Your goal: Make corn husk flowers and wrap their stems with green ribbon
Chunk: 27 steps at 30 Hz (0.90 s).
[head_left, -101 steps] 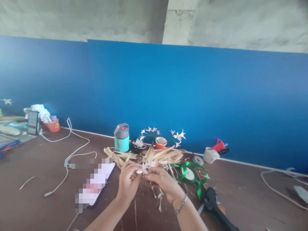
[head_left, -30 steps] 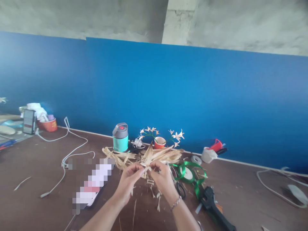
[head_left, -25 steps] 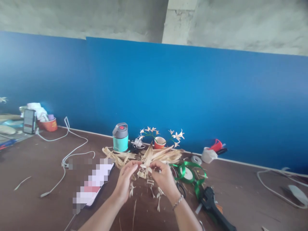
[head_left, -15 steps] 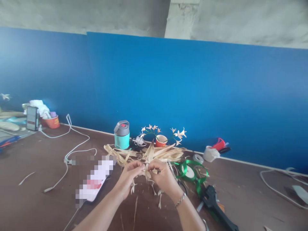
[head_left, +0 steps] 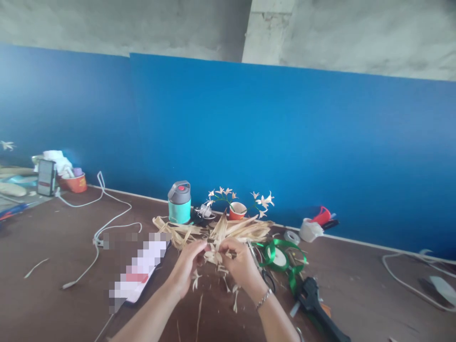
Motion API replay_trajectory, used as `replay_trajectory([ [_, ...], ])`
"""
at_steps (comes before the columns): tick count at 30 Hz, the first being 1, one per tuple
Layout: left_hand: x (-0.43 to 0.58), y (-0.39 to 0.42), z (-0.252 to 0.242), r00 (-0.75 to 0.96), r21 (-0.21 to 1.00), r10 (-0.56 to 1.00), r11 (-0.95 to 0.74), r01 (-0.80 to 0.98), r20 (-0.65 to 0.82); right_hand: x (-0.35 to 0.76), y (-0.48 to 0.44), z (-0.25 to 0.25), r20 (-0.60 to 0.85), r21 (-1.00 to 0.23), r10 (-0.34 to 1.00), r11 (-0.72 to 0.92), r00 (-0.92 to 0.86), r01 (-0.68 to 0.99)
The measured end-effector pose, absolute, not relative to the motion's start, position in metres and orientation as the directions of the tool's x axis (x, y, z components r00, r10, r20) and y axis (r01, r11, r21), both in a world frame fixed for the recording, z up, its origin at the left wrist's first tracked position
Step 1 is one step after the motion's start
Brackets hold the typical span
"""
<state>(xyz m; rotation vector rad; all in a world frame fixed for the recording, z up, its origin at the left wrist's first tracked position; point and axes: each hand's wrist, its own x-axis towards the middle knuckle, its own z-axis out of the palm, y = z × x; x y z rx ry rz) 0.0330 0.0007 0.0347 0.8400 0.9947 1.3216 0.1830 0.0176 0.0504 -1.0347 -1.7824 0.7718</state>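
Observation:
Between my hands is a small pale flower [head_left: 213,257] that looks made of dried corn husk, its petals spread. My right hand [head_left: 241,264] is closed, thumb and fingers pinching the flower's right side. From the left, my left hand [head_left: 188,264] has its fingers curled in with the tips against the flower; the exact grip is partly hidden. Just beyond both hands lies a heap of dried husks [head_left: 245,230]. Below them, several small finished-looking husk flowers [head_left: 235,299] rest on the brown table [head_left: 149,323].
A black glue gun [head_left: 315,304] and green ribbon spool [head_left: 277,256] lie right of my hands. At the back stand a turquoise flask [head_left: 179,210] and a paper cup [head_left: 237,214] beside flower sprays. Left are a phone [head_left: 144,273] and white cable [head_left: 96,237]. A blue partition [head_left: 228,128] closes the back.
The husk flower between my hands has turned, so its spread petals now show more to the left. My left fingertips have drawn back slightly from my right fingers. The view has shifted a little.

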Motion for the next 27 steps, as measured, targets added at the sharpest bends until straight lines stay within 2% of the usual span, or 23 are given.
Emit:
replay_trajectory([
  [4, 0.032, 0.000, 0.036, 0.033, 0.960, 0.998, 0.058, -0.273, -0.051, 0.185, 0.019, 0.053, 0.362, -0.850, 0.910, 0.411, -0.201, 0.331],
  [7, 0.034, -0.001, 0.036, 0.048, 0.948, 0.996, 0.089, -0.306, -0.078, 0.184, 0.018, 0.055, 0.319, -0.892, 0.932, 0.356, -0.170, 0.278],
  [11, 0.036, -0.001, 0.033, -0.006, 0.939, 0.995, 0.095, -0.330, -0.103, 0.181, 0.016, 0.056, 0.237, -0.957, 0.951, 0.264, -0.196, 0.123],
  [13, 0.034, -0.001, 0.033, -0.020, 0.937, 0.993, 0.100, -0.335, -0.113, 0.181, 0.016, 0.056, 0.221, -0.963, 0.953, 0.247, -0.208, 0.110],
  [22, 0.028, -0.001, 0.043, 0.194, 0.936, 0.977, 0.144, -0.322, -0.083, 0.182, 0.016, 0.050, 0.310, -0.870, 0.890, 0.408, -0.335, 0.277],
  [27, 0.029, 0.001, 0.039, 0.237, 0.925, 0.964, 0.195, -0.325, -0.121, 0.181, 0.013, 0.052, 0.303, -0.865, 0.871, 0.422, -0.387, 0.272],
])
